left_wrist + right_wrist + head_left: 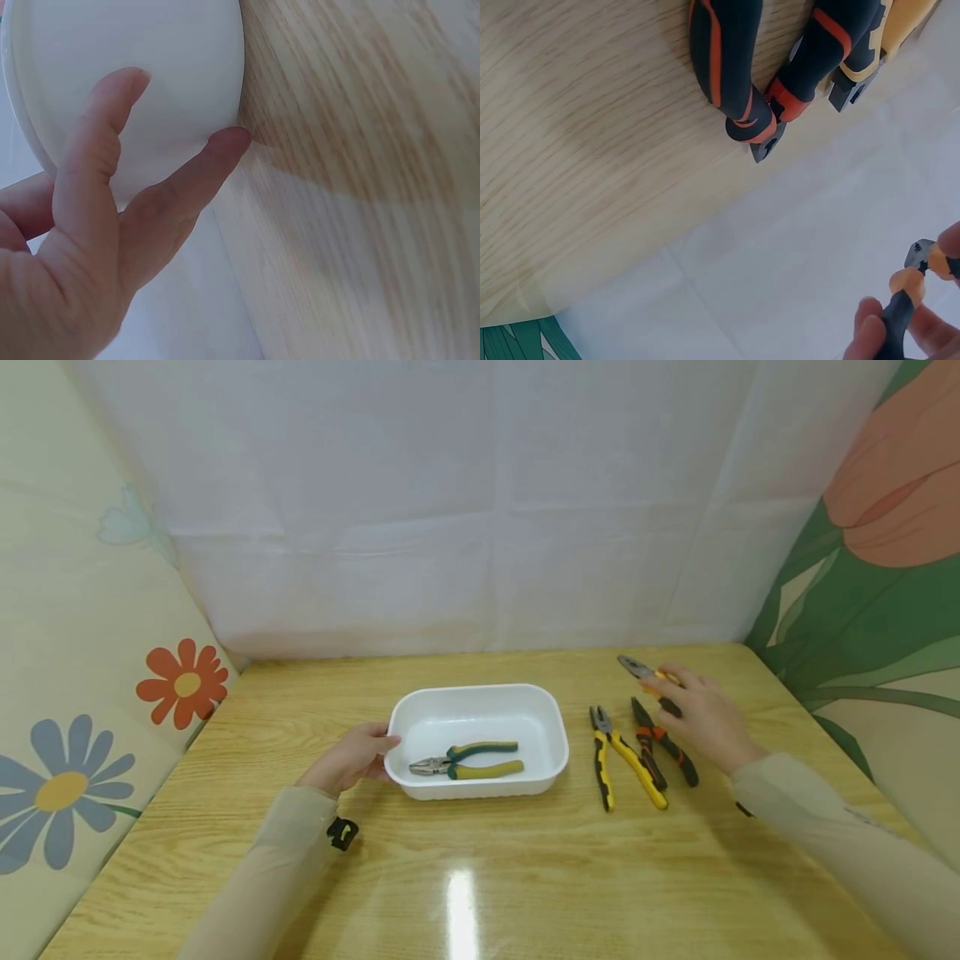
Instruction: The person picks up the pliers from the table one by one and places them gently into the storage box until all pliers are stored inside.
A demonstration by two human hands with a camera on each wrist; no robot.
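Note:
My left hand point(347, 760) grips the left end of a white plastic basin point(480, 697), thumb over its rim and fingers along the outer wall point(176, 52). Inside the basin lies a pair of combination pliers point(468, 762) with green and yellow handles, jaws toward the left. At the far right, my right hand point(708, 718) holds pliers point(636, 667) with orange-yellow and black handles, jaws toward the far left. Its fingers pinch those handles point(897, 322) in the right wrist view, partly cut off by the frame.
On the wooden table point(405, 885), yellow-and-black pliers point(604, 723) lie with handles spread, right of the basin. Red-and-black pliers point(647, 739) lie beside them, near my right hand. A white cloth point(480, 585) hangs behind the table, with flower-patterned cloths at both sides.

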